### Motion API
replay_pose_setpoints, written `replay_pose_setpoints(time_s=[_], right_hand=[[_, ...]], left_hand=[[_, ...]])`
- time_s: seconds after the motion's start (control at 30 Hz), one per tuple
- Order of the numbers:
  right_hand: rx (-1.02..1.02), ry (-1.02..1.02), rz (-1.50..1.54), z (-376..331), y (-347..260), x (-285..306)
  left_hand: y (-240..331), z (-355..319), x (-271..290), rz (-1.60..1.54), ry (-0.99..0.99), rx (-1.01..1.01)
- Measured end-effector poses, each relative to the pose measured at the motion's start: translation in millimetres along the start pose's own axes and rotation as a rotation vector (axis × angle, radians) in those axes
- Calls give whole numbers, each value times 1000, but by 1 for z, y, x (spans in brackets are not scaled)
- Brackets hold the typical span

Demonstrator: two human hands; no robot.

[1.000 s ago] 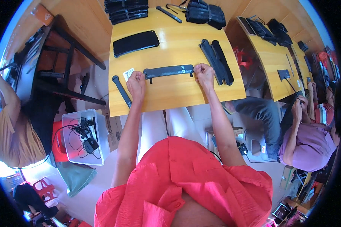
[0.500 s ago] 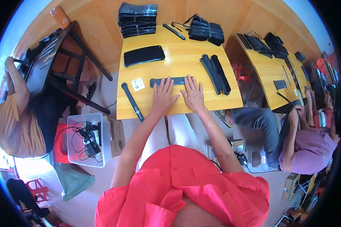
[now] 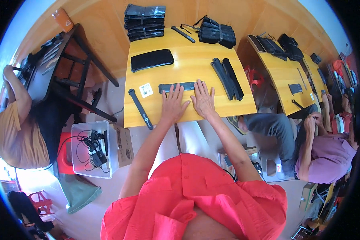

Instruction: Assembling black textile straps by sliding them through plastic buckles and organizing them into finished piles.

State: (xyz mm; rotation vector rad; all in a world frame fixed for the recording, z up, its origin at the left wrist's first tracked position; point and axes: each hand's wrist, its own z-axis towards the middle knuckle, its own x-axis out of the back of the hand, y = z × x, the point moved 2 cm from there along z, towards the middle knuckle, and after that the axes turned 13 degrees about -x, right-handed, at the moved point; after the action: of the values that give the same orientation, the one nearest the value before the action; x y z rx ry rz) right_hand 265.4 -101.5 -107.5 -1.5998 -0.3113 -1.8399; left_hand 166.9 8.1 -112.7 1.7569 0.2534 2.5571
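Note:
A flat black strap (image 3: 188, 86) with a rounded left end lies crosswise on the yellow table (image 3: 148, 110). My left hand (image 3: 173, 105) rests palm down, fingers stretched onto the strap's middle. Beside it, my right hand (image 3: 204, 101) lies flat with spread fingertips over the strap's right end, hiding part of it. Left of my hands is another black strap (image 3: 140, 108) with a light mark near its lower end. Between the two straps sits a white printed card (image 3: 146, 90). To the right, several black straps (image 3: 227, 79) form a loose bunch.
Farther back are a black flat pouch (image 3: 152, 60), a tall banded stack of black straps (image 3: 144, 23), a single strap (image 3: 183, 35) and a tied black bundle (image 3: 217, 33). A clear bin of cables (image 3: 93, 170) stands lower left. People sit at tables on both sides.
My hands stay flat on the strap, with almost no movement. The whole view has shifted very slightly.

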Motion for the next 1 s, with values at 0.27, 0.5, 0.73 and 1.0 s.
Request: replay_pose_setpoints(time_s=[0.27,0.5,0.73,1.0], right_hand=[[180,-100,78,-3,-7,-6],[-115,-19,13,-13,26,0],[-15,222,226,-27,26,13],[509,65,495,-87,-99,22]], left_hand=[[-2,-1,-4,33,-6,-27],[1,-6,1,16,13,2],[10,-22,40,-259,393,17],[21,-163,59,-991,815,712]])
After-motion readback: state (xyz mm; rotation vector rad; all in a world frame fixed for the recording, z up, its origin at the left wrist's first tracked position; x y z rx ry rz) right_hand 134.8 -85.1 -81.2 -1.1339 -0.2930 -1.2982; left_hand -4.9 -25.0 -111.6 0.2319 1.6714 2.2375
